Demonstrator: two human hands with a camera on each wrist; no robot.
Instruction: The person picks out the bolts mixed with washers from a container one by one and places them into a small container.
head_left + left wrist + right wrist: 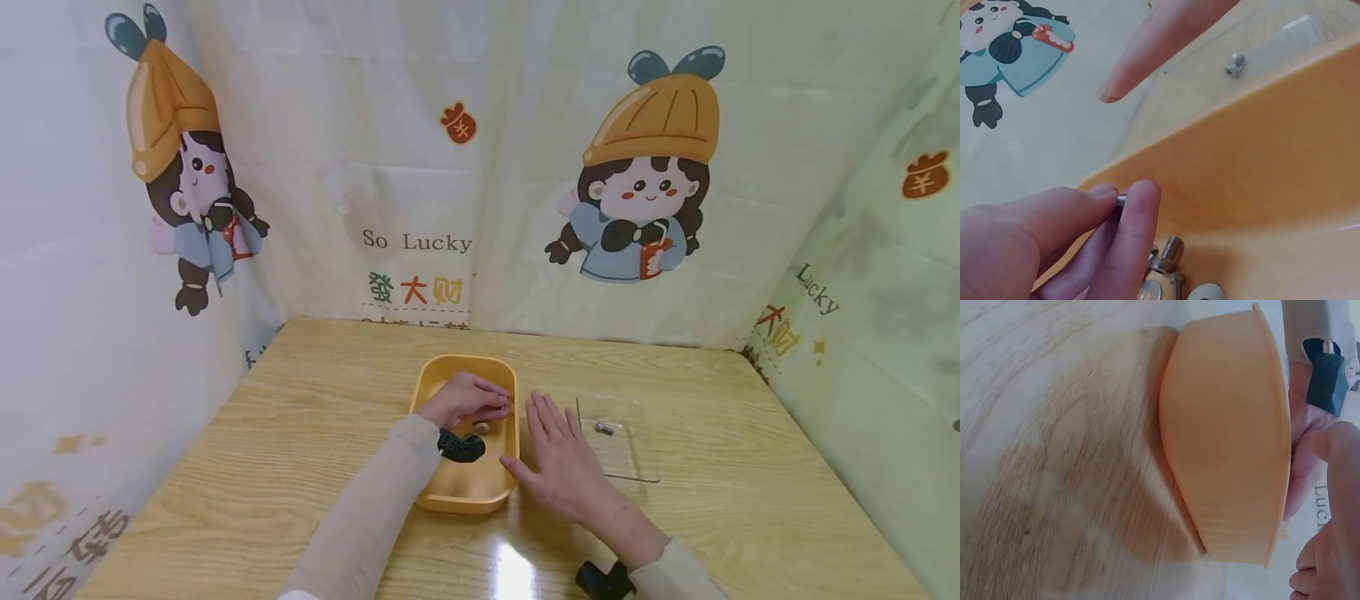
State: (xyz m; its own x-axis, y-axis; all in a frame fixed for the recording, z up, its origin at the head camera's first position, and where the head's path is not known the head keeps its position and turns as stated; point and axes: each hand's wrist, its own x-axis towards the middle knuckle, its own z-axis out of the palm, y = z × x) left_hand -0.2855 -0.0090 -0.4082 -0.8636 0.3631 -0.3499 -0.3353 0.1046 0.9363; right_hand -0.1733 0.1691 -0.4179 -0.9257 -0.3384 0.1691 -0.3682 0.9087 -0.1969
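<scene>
Wooden table (300, 433) carries an orange tray (431, 379) at centre, with a clear plastic sheet (630, 458) just to its right bearing one small screw (603, 429). The left hand (465, 400) works inside the tray; its fingertips (1138, 200) are closed to a fine pinch on a small metal piece (1122, 200), with a loose bolt (1169, 253) and washers (1207, 292) lying on the tray floor below. The right hand (562, 454) lies flat on the table, fingers straight and spread, thumb against the tray's side, holding nothing. Judgement: lift the pinched piece straight up, keeping the grip firm and the tray steadied.
</scene>
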